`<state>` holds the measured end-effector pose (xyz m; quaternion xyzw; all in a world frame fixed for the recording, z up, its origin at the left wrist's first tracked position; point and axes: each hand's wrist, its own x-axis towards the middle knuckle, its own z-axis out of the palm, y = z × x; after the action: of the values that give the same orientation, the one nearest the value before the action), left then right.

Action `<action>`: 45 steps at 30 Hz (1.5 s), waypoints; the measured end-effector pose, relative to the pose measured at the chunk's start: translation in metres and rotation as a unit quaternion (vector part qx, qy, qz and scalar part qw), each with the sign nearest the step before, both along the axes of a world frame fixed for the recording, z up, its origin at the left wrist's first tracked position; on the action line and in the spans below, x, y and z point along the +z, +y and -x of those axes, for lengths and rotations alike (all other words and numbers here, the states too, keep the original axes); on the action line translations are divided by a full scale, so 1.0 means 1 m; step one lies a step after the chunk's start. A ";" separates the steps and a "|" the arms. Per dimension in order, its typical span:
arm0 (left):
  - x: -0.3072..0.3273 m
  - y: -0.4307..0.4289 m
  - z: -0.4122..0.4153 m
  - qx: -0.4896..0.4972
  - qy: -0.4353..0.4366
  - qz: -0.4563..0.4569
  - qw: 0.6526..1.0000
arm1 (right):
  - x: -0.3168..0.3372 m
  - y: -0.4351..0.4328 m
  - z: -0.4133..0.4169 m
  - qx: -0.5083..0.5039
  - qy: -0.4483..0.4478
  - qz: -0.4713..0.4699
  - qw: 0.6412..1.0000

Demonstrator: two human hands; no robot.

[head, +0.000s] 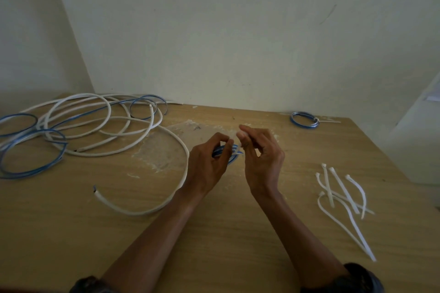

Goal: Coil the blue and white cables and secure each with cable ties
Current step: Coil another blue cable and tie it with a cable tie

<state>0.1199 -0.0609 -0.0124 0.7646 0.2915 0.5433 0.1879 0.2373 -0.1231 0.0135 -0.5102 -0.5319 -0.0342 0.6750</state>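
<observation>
Coil: small blue cable coil [232,160], few tight loops, above wooden tabletop [226,233] ctr, btwn hands.
Left hand [209,164]: grips coil.
Right hand [260,159]: pinches thin white cable tie [238,148] at coil's edge.

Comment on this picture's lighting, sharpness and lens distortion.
Head view: dim light, faint shadows, no glare; the wide lens slants the wall corner; slight blur on the blue coil in the left hand and the cable tie pinched by the right hand.

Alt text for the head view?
The left hand grips a small blue cable coil while the right hand pinches a white cable tie on it. Loose blue and white cables lie left, spare ties right.
</observation>
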 end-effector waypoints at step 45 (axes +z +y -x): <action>0.008 -0.004 0.010 0.040 0.014 -0.063 0.997 | 0.005 -0.001 -0.003 0.088 0.047 0.161 0.982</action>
<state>0.1094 -0.0648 -0.0044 0.7703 0.2893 0.5568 0.1135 0.2401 -0.1241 0.0187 -0.5648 -0.5407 0.1355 0.6086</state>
